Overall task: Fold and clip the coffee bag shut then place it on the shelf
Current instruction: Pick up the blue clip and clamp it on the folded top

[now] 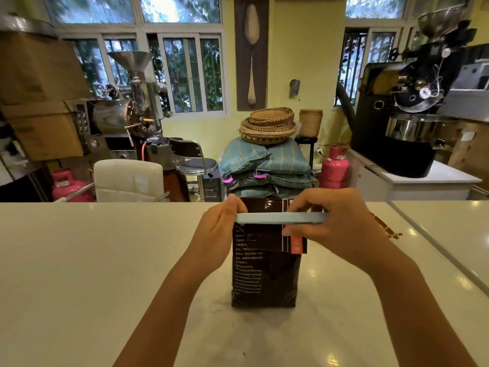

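A dark brown coffee bag (264, 276) with white print stands upright on the white counter (92, 260), its top folded down toward me. A long light-blue clip (277, 218) lies across the folded top. My left hand (217, 234) pinches the clip's left end and the bag's top corner. My right hand (336, 223) grips the clip's right end, fingers over it and thumb under it. An orange label (297, 245) shows on the flap below my right thumb.
A brown patterned scrap (386, 229) lies on the counter behind my right wrist. A second counter (449, 229) adjoins at right. Beyond the far edge are a white chair (129, 178), stacked sacks (267, 165), pink gas cylinders (334, 168) and roasting machines (121, 115).
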